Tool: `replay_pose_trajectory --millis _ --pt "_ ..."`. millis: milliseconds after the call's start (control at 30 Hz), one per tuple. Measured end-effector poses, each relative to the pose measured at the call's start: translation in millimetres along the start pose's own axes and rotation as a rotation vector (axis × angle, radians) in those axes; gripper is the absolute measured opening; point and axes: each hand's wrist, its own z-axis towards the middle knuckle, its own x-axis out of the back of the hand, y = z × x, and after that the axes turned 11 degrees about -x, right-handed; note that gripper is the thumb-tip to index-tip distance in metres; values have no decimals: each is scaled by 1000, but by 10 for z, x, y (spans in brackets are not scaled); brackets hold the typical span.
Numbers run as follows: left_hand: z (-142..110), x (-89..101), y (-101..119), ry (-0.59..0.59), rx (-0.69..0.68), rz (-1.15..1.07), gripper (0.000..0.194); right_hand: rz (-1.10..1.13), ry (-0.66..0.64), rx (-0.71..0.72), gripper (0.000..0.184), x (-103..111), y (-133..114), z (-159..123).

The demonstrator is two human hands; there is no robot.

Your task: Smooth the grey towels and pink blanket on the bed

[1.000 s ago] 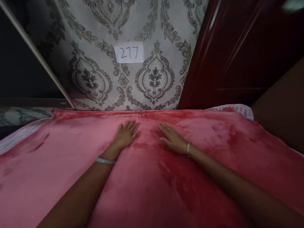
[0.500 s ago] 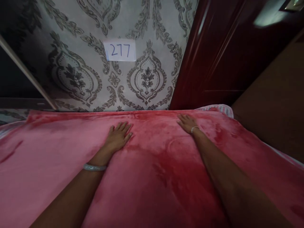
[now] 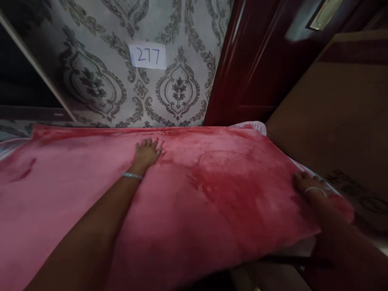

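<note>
A pink-red plush blanket [image 3: 169, 194] lies spread in front of me, with darker red smears of brushed pile. Palm down on its far middle part, my left hand [image 3: 147, 152] rests with the fingers spread, a pale bangle at the wrist. My right hand [image 3: 311, 184] is at the blanket's right edge, beside a strip of striped lining. Its fingers are dim and blurred, so whether they grip the edge or lie on it does not show. A thin bracelet circles that wrist.
Behind the blanket stands a patterned wall [image 3: 178, 93] bearing a paper marked 277 [image 3: 148, 55]. To its right is a dark red door [image 3: 257, 60]. A large cardboard box [image 3: 342, 109] stands along the right side. A dark panel [image 3: 24, 76] is at the left.
My right hand has moved from the far part of the blanket to its right edge. My left hand stays spread on the cloth. The view has turned rightward, showing more of the box.
</note>
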Motion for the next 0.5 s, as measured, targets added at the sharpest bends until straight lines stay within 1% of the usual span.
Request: replay_pose_trajectory --millis 33,67,133,167,233,300,367,400,433,467,500 --pt "-11 39 28 -23 9 -24 63 -3 -6 -18 76 83 -141 -176" --pt "-33 84 69 -49 21 -55 64 -7 -16 19 74 154 -339 -379" --pt "-131 181 211 -66 30 -124 64 9 -85 278 68 237 -854 -871" --pt "-219 225 313 -54 13 -155 64 15 -115 446 64 247 -1139 -1161" --pt "-481 287 564 -38 -79 -194 63 13 -164 663 58 221 -1684 -1797" --pt "-837 300 813 -80 -202 -194 65 18 -254 889 58 167 -2121 -2427" --pt "-1230 273 970 -154 -284 -165 67 25 -326 1044 59 124 -2401 -2927" --pt "-1419 256 995 -172 -295 -144 67 23 -346 1094 60 112 -2480 -3097" --pt "-1594 245 984 -173 -287 -123 66 18 -356 1125 61 105 -2518 -3203" --pt "-1749 242 941 -163 -263 -102 66 8 -359 1137 62 103 -2517 -3245" --pt "-1883 249 874 -149 -230 -81 65 -6 -357 1130 63 105 -2476 -3227"
